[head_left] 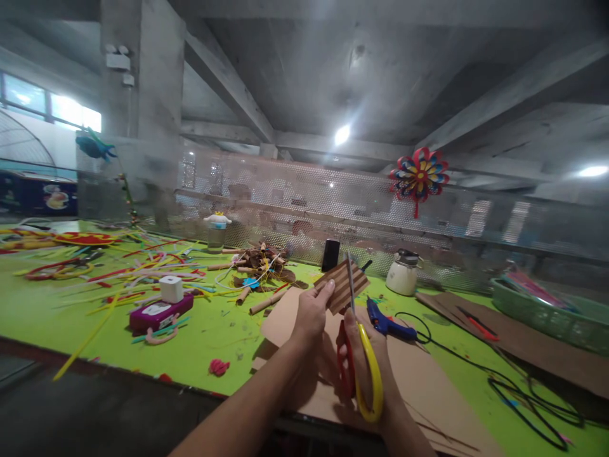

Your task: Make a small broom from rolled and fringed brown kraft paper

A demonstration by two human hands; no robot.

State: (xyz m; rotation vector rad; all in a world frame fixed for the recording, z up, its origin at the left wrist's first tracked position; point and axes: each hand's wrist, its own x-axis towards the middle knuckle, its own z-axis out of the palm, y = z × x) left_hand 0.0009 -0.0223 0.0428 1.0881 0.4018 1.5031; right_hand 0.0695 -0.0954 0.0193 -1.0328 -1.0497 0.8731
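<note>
My left hand (311,314) pinches a small piece of striped brown cardboard (339,289) between thumb and fingers, raised above the table. In my right hand (368,346) is a pair of scissors (371,381) with one yellow and one red handle. Their blades (351,279) point up and lie across the right part of the striped piece. Whether the blades are fully closed is hard to make out. Beneath both hands lie flat sheets of brown cardboard (413,374). A blue glue gun (392,327) rests just right of my right hand.
Pipe cleaners (152,266) litter the left of the green table (190,355), near a purple box (157,311) with a white charger (171,289). Cardboard rolls (266,301), a dark phone-like object (330,255), a pale jar (402,274) and a green basket (552,317) stand farther back. A black cord (504,374) loops at right.
</note>
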